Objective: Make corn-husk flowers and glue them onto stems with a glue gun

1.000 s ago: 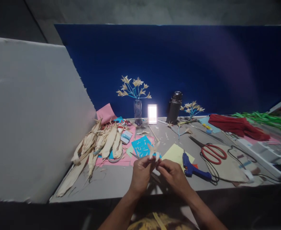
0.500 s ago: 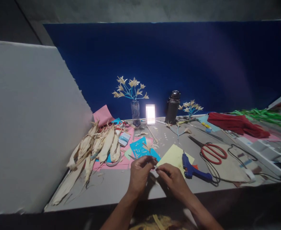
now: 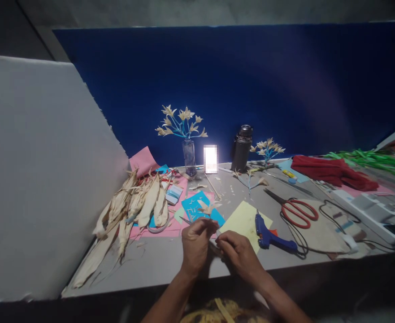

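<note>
Pale petals that were a blur between both sets of fingertips a second ago now sit farther left, so the flower (image 3: 208,207) seems settled in the left hand (image 3: 196,246), its open side clear of the fingers. That hand is curled into a close pinch, apparently on the flower's stem, just short of the blue paper (image 3: 219,217). Nearer and to the right, the right hand (image 3: 240,251) has its fingertips drawn together beside a pale sliver; whether they grip it, I cannot tell. Right of the hands lie yellow paper (image 3: 239,220) and a glue gun (image 3: 262,231); left, a heap of dry husks (image 3: 149,204). At the far side, a glass vase (image 3: 189,157) stands upright, holding blue-stemmed flowers (image 3: 185,114). Right of it is a capped dark flask (image 3: 241,152), contents hidden.
</note>
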Action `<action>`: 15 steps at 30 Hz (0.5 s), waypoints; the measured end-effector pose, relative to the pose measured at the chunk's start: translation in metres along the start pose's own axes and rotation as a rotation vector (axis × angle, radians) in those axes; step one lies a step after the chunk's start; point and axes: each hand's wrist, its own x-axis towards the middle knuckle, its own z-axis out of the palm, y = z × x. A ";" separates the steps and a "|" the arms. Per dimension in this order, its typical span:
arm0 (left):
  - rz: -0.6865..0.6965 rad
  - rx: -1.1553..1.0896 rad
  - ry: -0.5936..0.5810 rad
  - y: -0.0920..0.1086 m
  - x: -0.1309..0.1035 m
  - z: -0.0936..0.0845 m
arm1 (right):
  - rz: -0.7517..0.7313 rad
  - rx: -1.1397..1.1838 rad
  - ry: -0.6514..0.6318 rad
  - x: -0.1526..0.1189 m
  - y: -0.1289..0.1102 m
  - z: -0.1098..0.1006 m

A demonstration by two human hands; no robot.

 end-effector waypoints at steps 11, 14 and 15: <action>-0.132 0.186 -0.222 0.018 0.009 -0.024 | 0.049 -0.043 0.200 0.006 0.001 -0.009; -0.174 0.185 -0.280 0.022 0.005 -0.063 | 0.064 -0.082 0.352 0.010 0.003 -0.033; -0.175 0.171 -0.276 0.022 0.003 -0.082 | 0.062 -0.103 0.403 0.010 0.004 -0.043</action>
